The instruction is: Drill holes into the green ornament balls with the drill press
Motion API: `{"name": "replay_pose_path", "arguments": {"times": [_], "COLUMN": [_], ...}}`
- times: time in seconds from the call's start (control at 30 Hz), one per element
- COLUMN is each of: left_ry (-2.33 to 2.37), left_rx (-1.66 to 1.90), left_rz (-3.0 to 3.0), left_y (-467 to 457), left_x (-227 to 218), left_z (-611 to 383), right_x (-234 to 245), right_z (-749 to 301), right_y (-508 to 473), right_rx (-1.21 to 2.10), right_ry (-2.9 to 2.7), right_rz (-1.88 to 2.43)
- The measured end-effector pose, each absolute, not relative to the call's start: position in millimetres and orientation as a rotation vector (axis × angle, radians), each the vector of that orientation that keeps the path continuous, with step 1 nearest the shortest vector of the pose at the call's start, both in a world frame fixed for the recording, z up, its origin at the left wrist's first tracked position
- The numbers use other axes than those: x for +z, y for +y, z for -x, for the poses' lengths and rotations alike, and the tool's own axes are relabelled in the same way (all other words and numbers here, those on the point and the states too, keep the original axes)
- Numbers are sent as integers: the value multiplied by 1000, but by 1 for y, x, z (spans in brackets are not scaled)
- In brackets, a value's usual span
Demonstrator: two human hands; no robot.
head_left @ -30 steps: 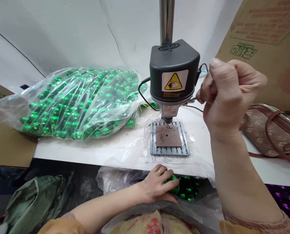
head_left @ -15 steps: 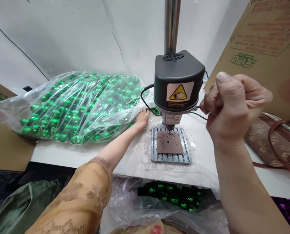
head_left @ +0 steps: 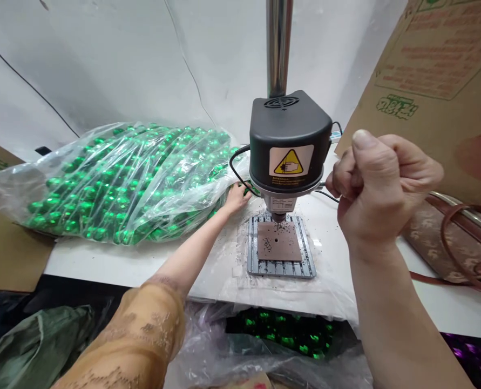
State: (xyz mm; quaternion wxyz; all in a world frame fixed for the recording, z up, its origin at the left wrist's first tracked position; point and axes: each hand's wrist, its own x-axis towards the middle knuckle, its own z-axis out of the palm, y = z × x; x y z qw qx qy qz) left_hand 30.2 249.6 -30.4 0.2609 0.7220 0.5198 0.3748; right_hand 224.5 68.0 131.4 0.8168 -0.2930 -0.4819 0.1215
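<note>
Bag (head_left: 143, 202) of green beads (head_left: 74, 208) is lying at nine o'clock. Dead centre, the left hand (head_left: 236, 199) is touching beads by its right end; whether it is gripping any, I cannot tell. At five o'clock, a pad (head_left: 278, 253) is lying beneath the drill (head_left: 291, 132), which is standing at one o'clock. At three o'clock, the right hand (head_left: 380, 183) is making a closed fist beside the drill, its contents hidden.

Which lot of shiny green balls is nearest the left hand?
The bagged lot on the table, left of the drill; the left hand is at its right end. The other lot lies below the table's front edge.
</note>
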Motion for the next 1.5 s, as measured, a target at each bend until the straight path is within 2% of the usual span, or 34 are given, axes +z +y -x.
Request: {"name": "replay_pose_path", "arguments": {"times": [0.17, 0.43, 0.93, 1.5], "left_ry": [1137, 973, 975, 1247], "left_rx": [983, 959, 941, 1098], "left_rz": [-1391, -1302, -1369, -1917], "left_y": [180, 101, 103, 88], "left_x": [-33, -36, -48, -58], "left_z": [-4, -14, -50, -62], "right_x": [131, 128, 125, 125], "right_z": [-225, -224, -227, -226], "right_y": [68, 71, 74, 71], "right_rx": [265, 265, 248, 219], "right_ry": [-1030, -1021, -1042, -1056], "right_rz": [617, 568, 620, 670]}}
